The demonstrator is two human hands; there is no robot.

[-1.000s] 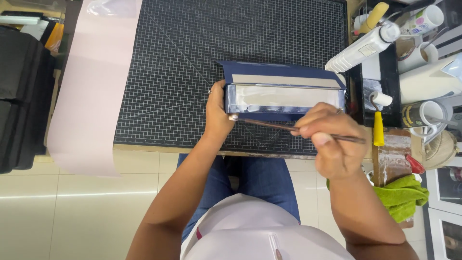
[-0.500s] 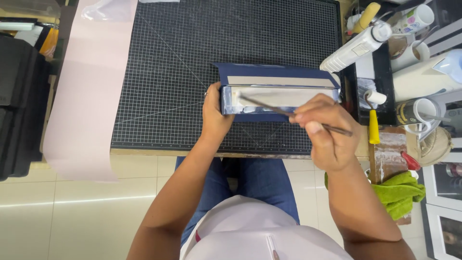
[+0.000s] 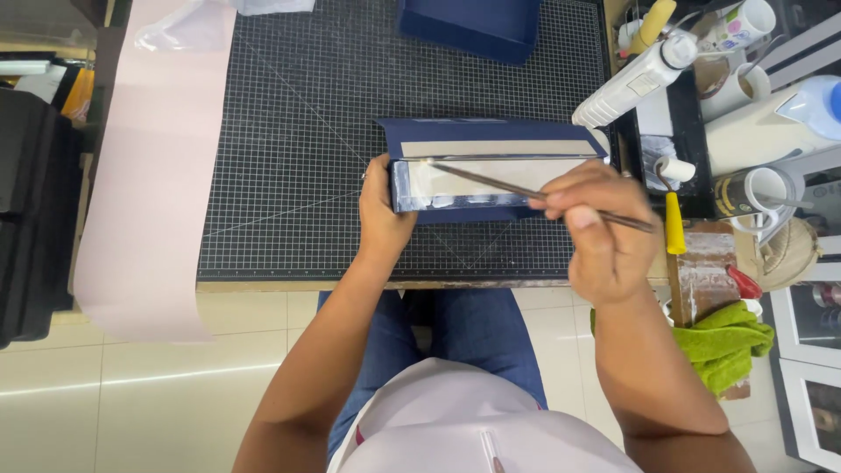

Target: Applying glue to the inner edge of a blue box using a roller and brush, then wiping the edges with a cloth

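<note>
A long blue-covered box (image 3: 491, 180) is laid on its side on the gridded cutting mat (image 3: 298, 166) that covers the table, near the mat's front edge. Its left end is gripped by the left hand (image 3: 384, 215), the fingers curled and pressed around the corner so that the piece is steadied. A thin brush (image 3: 534, 194) is pinched between the thumb and fingers of the right hand (image 3: 603, 229), and its tip is set at the upper left of the pale face of the box, just below the blue flap (image 3: 491, 140) that is folded open along the top. As far as can be judged, the pale face has already been coated in part: wet, shiny streaks are seen along its lower edge and left end, while the middle looks drier. The flap is not yet pressed down, so the covering appears to be only partly done. A second blue tray-like piece (image 3: 469, 26) is left at the far edge of the mat, untouched. To the right, a white squeeze bottle (image 3: 635, 79), a yellow-handled tool (image 3: 673, 223) and a green cloth (image 3: 723, 337) are kept close by. A broad pink sheet (image 3: 144, 175) is draped over the left edge of the table.
</note>
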